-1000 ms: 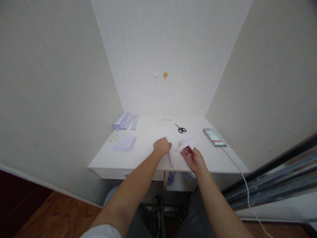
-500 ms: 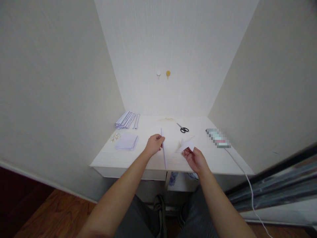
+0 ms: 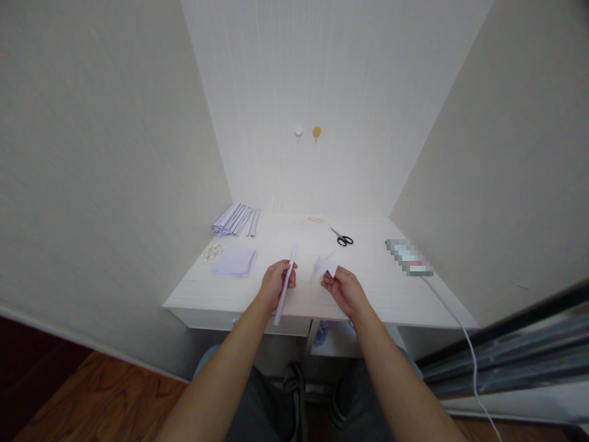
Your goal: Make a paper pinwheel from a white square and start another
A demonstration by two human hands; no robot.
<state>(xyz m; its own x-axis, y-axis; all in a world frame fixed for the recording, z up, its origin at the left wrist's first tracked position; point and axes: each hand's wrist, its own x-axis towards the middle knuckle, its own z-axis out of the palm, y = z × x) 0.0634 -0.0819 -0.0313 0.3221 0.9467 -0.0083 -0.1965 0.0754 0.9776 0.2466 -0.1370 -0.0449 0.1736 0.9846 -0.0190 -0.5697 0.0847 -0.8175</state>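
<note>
Two bare hands work over a white counter (image 3: 372,301). The left hand (image 3: 275,283) has its fingers closed on one slim, pale paper stick (image 3: 285,286), held aslant near the counter's front edge. The right hand (image 3: 346,290) pinches one small piece of white paper (image 3: 327,264) between its fingers, just beside the stick but apart from it. Beyond the right hand lies one pair of black-handled scissors (image 3: 342,238). On the left are one stack of paper sheets (image 3: 234,261), one small pile of cream-coloured bits (image 3: 213,252) and, behind them, a bundle of folded paper strips (image 3: 234,220), overlapping too much to count. At right, one pixelated flat device (image 3: 408,258) meets one white cable (image 3: 462,328). Pale walls enclose the counter on three sides; two hooks, one white (image 3: 299,132), one yellow (image 3: 316,132), hang on the back wall (image 3: 294,67). Below is wood-patterned flooring (image 3: 69,399).
</note>
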